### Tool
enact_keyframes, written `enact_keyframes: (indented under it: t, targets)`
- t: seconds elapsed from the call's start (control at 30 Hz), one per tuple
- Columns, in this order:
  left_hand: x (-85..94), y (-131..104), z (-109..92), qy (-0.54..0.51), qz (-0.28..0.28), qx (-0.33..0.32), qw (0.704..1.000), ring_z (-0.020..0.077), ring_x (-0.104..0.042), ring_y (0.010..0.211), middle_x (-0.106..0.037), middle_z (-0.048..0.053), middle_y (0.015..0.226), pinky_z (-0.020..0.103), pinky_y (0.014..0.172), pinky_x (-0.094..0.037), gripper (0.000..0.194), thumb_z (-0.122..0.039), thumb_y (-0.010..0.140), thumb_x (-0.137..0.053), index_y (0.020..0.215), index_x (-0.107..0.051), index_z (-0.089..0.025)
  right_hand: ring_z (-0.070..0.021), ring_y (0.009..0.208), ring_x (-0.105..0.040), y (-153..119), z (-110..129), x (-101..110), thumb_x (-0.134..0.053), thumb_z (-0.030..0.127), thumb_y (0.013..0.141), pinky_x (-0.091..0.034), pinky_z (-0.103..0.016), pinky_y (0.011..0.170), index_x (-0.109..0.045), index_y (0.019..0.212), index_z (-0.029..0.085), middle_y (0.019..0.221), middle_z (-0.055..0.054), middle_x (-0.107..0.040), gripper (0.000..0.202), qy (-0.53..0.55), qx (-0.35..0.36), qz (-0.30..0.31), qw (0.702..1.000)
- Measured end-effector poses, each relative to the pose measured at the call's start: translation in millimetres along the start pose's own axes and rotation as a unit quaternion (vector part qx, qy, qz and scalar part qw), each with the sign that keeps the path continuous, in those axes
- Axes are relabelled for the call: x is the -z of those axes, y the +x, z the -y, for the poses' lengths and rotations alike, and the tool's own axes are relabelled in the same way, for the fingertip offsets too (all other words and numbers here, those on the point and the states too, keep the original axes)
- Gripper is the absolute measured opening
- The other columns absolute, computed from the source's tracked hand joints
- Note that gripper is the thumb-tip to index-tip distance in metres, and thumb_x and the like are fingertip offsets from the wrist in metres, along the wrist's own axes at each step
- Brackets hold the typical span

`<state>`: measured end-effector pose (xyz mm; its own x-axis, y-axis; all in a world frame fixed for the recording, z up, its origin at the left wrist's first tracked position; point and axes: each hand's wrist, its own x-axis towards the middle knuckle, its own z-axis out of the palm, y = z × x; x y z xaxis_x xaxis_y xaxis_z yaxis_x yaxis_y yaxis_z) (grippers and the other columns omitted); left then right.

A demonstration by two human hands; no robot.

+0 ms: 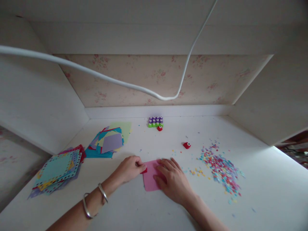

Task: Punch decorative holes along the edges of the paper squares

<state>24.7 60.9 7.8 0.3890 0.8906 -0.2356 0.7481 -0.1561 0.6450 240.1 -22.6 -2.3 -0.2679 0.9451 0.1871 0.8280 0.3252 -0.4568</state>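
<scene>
A pink sheet of paper [150,181] with rounded corners lies flat in front of me. At its left edge, my left hand [131,168] is closed around a small red paper punch [145,171], mostly covered by the fingers. My right hand [174,178] rests on the right part of the sheet, palm down with the fingers spread, hiding that side. Beyond the hands, another red punch [186,145] with a white button lies on its own. A third red punch [160,128] sits in front of a block of purple and green punches [156,121].
Punched sheets with holed borders [56,170] are stacked at the left. Behind them lies a pile of coloured paper [112,143]. Colourful paper bits [221,168] are scattered on the right of the white table [134,208]. A white cable [120,82] hangs across the view.
</scene>
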Motion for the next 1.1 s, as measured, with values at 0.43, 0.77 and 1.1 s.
enact_keyframes:
  t: [0.43, 0.77, 1.1]
  targets:
    - [3.2, 15, -13, -0.017, 0.065, 0.067, 0.995, 0.0099, -0.036, 0.045, -0.044, -0.007, 0.049, 0.023, 0.045, -0.022, 0.019, -0.033, 0.065, -0.065, 0.062, -0.053, -0.019, -0.0258, 0.123, -0.056, 1, 3, -1, -0.061, 0.027, 0.087, -0.032, -0.054, 0.112, -0.066, 0.121, 0.027, 0.128, -0.007, -0.065, 0.034, 0.000, -0.001, -0.012, 1.000]
    - [13.3, -16, -3, -0.012, 0.020, -0.030, 0.999, 0.0196, -0.063, 0.077, -0.070, 0.004, 0.078, 0.026, 0.070, -0.045, 0.031, -0.044, 0.081, -0.057, 0.075, -0.070, -0.017, -0.0253, 0.120, -0.056, 2, 0, 0, -0.063, 0.028, 0.086, -0.033, -0.051, 0.112, -0.067, 0.119, 0.027, 0.127, -0.005, -0.065, 0.033, 0.012, -0.003, -0.021, 1.000]
    - [10.3, -43, 14, 0.023, -0.087, -0.098, 0.991, 0.0188, -0.065, 0.090, -0.068, 0.004, 0.105, 0.030, 0.085, -0.050, 0.021, -0.035, 0.091, -0.055, 0.101, -0.071, -0.025, -0.0264, 0.117, -0.058, 3, -1, 3, -0.062, 0.028, 0.088, -0.039, -0.050, 0.109, -0.066, 0.117, 0.026, 0.124, -0.007, -0.065, 0.029, 0.012, 0.005, -0.031, 0.999]
